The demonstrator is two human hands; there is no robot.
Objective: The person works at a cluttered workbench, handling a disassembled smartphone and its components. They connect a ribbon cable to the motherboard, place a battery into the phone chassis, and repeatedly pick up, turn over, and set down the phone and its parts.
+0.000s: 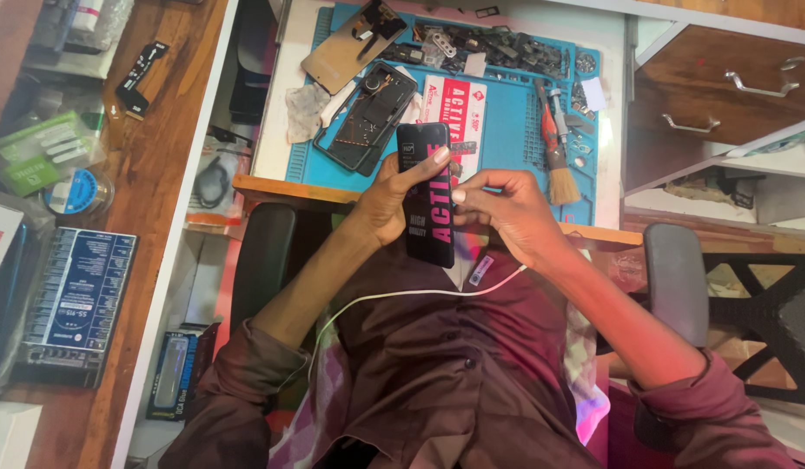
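Cluttered blue repair mat (506,130), wooden desk (150,165)

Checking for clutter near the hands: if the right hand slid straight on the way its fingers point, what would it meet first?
The right hand points leftward, its fingertips already at the edge of the black flat pack with red lettering that the left hand holds. It would press into that pack first, then probably the left hand's fingers behind it; depth is unclear.

White desk (276,130), wooden drawers (724,87) (metal handles).
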